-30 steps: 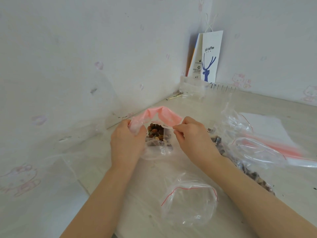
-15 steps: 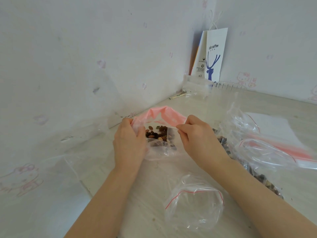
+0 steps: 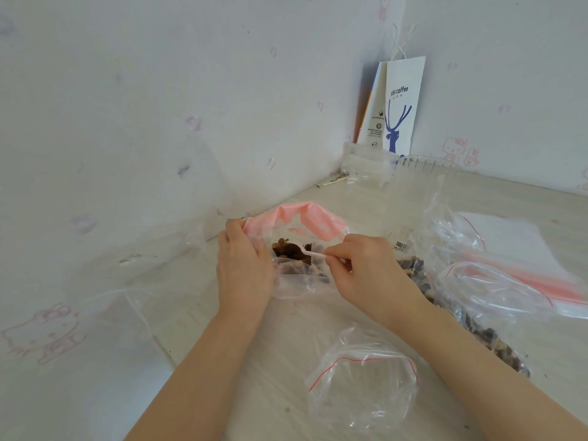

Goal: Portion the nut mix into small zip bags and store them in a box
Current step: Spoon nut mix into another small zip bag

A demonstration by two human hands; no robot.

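R hand (image 3: 369, 275) no longer nips the near lip of the pink-rimmed bag (image 3: 321, 222) as it did half a sec ago. Thumb and forefinger now pinch a thin white piece (image 3: 313, 254) whose tip pokes into the bag's mouth; spoon or strip, can't tell. L hand (image 3: 245, 268) hasn't shifted.

Nearest the camera, in front of the pink-rimmed bag and between the two forearms, an empty small zip bag (image 3: 362, 386) w/ a red seal line lies crumpled and open on the table (image 3: 525, 198).

At centre, the L hand's curled fingers grip the pink-rimmed bag's left side and hold the mouth open. Its pink strip arches up at the back. Nut mix (image 3: 291, 249), dark brown, sits inside just below the rim, between the two hands.

Right of that bag, more dark nut pieces (image 3: 491, 337) show in a long band under clear plastic that runs beneath the R forearm. Further right lies a heap of crumpled clear bags (image 3: 486, 281), some w/ red lines, one w/ a pink strip.

Behind the pink-rimmed bag, toward the wall corner, a flat clear packet (image 3: 366, 165) stands beside a wire rack (image 3: 426, 162). A white paper bag (image 3: 402, 103) w/ a blue deer and the word "coffee" leans upright in the corner.
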